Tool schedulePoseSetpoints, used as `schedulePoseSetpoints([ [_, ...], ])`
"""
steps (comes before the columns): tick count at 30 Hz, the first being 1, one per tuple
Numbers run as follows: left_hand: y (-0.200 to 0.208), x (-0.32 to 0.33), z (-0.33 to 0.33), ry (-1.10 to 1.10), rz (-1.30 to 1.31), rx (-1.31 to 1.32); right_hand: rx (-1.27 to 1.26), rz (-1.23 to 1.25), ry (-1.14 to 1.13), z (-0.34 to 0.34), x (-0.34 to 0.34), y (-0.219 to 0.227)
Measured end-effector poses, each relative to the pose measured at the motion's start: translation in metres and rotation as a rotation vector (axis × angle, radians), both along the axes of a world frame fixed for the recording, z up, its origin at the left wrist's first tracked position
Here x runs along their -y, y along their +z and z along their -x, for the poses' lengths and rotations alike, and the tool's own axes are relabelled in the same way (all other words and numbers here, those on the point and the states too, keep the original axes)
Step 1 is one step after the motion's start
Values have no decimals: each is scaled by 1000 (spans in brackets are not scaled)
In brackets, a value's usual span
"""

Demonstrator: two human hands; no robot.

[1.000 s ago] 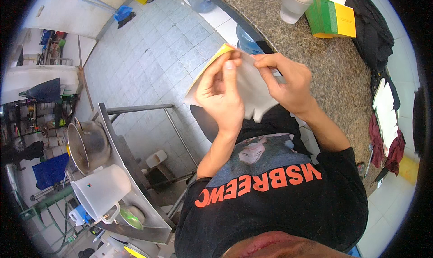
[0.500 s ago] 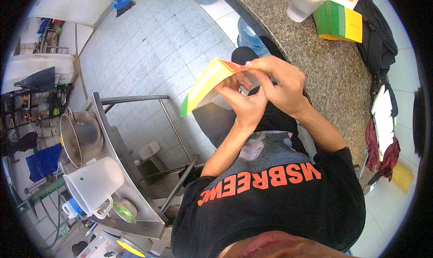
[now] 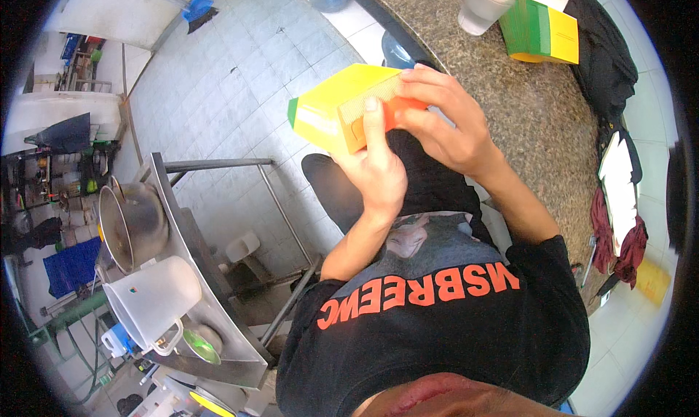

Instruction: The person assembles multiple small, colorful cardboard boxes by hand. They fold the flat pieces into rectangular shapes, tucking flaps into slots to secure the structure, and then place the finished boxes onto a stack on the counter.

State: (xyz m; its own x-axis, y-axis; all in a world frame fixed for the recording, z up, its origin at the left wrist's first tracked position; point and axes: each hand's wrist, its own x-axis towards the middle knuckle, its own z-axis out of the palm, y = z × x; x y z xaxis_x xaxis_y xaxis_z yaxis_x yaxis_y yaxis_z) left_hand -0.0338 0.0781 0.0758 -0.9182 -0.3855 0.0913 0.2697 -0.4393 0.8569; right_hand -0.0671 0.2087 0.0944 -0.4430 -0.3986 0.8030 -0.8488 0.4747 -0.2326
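Note:
A glossy yellow printed card [image 3: 320,96] with a green tip and a folded orange part is held above my lap. Its middle panel carries small print and faces up. My left hand [image 3: 375,173] grips the lower edge, thumb flat on the printed panel and the other fingers hidden beneath. At the right end, my right hand [image 3: 451,122] pinches the orange part, its fingers bent over the edge. A stack of similar green and yellow cards [image 3: 542,34] stands on the granite counter [image 3: 502,96], beyond my right hand.
Next to the stack is a translucent cup [image 3: 482,8]. Black cloth [image 3: 608,53] lies along the counter's far right side. At left a steel table [image 3: 211,300] holds a pot [image 3: 135,224] and a white pitcher [image 3: 153,297]. A blue water jug [image 3: 397,50] stands beyond the counter edge.
The card has turned from nearly edge-on to broad side up, showing its printed panel. My left thumb now lies on top of it, and my right hand has shifted slightly up with fingers more spread.

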Motion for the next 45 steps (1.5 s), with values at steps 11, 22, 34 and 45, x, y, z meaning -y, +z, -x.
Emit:
schedulePoseSetpoints([
  [11,7,12,4,-104,345,-192,91,-12,-143,-7,-8,-4],
  [22,-61,6,7,208,1011,-292,842,513,-12,-8,2,-9],
  [34,-47,24,2,0,463,-164,699,283,53,-8,-2,3],
  [45,-33,28,-4,-35,355,-123,660,289,49,-12,-2,11],
])
